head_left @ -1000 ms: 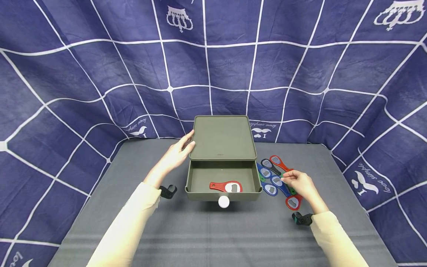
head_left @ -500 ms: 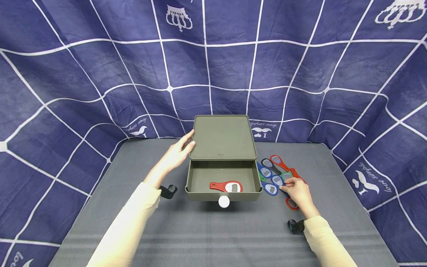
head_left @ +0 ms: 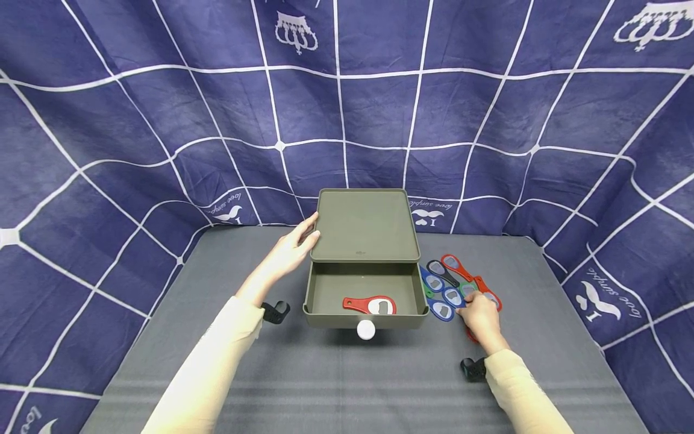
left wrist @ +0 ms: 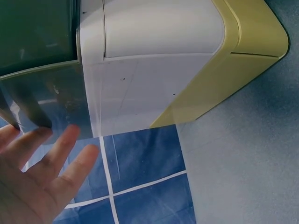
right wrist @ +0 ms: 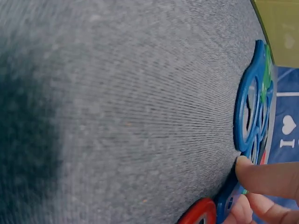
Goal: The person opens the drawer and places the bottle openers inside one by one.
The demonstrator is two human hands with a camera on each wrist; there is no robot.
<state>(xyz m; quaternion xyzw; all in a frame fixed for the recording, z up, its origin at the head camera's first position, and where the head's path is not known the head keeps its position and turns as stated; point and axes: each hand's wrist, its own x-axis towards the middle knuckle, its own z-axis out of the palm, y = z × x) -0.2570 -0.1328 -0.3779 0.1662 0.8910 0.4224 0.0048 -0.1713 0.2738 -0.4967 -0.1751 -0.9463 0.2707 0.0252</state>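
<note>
My left hand (head_left: 287, 250) lies against the left edge of the olive-green drawer box (head_left: 364, 223), fingers extended and spread in the left wrist view. The drawer (head_left: 325, 320) is pulled out and has a round white knob (head_left: 365, 330) in front. Inside it lies a red bottle opener (head_left: 355, 304). On the right, my right hand (head_left: 481, 316) is down among several bottle openers. Its thumb (right wrist: 261, 177) and fingers pinch the dark blue handle of a blue bottle opener (right wrist: 226, 191). Part of that handle is hidden behind the hand in the head view.
More bottle openers crowd beside the drawer's right side: blue (head_left: 441, 310), black (head_left: 441, 271), green (head_left: 467, 289) and red (head_left: 490, 295) ones, some overlapping. Another red opener (right wrist: 201, 212) lies partly under the right hand. A blue curtain (head_left: 374, 108) hangs behind the grey table (head_left: 303, 386).
My right hand has shifted left and lowered onto the blue bottle opener, uncovering the red one at the far right. My left hand stays at the box's edge.
</note>
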